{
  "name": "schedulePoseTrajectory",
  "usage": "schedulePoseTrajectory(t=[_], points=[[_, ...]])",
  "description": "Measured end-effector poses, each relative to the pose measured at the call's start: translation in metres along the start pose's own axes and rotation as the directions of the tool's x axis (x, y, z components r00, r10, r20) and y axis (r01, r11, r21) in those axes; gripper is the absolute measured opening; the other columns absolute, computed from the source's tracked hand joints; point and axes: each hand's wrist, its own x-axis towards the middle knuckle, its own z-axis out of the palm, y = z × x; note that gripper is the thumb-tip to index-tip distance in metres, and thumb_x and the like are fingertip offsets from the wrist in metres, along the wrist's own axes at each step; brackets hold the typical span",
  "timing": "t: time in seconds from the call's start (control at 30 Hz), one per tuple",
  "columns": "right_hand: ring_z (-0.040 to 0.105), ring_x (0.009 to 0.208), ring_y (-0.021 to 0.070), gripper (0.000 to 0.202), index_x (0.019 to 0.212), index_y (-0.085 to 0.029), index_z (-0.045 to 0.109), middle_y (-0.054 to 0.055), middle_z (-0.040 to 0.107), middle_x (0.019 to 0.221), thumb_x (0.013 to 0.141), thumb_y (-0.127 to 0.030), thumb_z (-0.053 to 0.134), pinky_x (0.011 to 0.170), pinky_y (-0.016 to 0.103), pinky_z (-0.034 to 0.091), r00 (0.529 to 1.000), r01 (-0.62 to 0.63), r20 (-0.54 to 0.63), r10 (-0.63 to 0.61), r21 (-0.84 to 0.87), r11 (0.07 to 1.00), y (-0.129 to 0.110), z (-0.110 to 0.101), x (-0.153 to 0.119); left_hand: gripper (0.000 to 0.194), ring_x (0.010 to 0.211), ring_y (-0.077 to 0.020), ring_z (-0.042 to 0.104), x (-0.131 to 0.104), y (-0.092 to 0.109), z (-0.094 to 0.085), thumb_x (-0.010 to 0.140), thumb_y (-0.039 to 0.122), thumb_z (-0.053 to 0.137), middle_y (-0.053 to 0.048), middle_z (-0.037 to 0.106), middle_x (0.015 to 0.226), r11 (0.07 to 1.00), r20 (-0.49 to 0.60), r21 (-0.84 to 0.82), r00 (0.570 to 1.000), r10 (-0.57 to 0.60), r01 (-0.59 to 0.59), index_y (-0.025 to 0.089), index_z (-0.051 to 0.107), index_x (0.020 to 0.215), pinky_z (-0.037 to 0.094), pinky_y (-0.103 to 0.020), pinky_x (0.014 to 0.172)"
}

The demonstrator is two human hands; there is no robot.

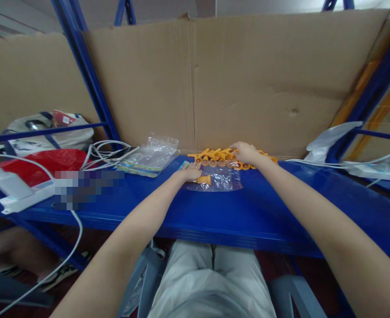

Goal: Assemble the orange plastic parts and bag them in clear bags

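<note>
On the blue shelf, a row of orange plastic pieces [214,156] with round, cup-like open ends lies against the cardboard. In front of it rests a clear plastic bag [226,179] with one orange piece [204,179] inside. My left hand [192,171] lies on the left part of the bag, fingers stretched out, covering some of it. Over the row, my right hand [245,152] has its fingers bent down and closed at an orange piece; its fingertips are partly hidden.
Further left are flat clear bags with coloured printed strips [148,161]. White cables [102,152], a red bag [49,163] and a white power strip [29,196] crowd the left end. A cardboard wall [248,84] stands behind; blue posts [82,62] rise at both sides.
</note>
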Motion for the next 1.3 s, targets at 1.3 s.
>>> schedulePoseTrajectory(t=[1.3], points=[[0.058,0.114,0.0310,0.036,0.123,-0.013,0.052,0.019,0.063,0.122,0.088,-0.024,0.052,0.094,0.045,0.041,0.998,-0.013,-0.061,0.013,-0.009,1.000,-0.049,0.036,0.031,0.068,0.149,-0.0240,0.019,0.011,0.000,0.006,0.092,0.044,0.023,-0.007,0.017,0.162,0.997,0.008,0.066,0.999,0.048,-0.048,0.020,0.019,0.156,0.022,-0.042,0.119]])
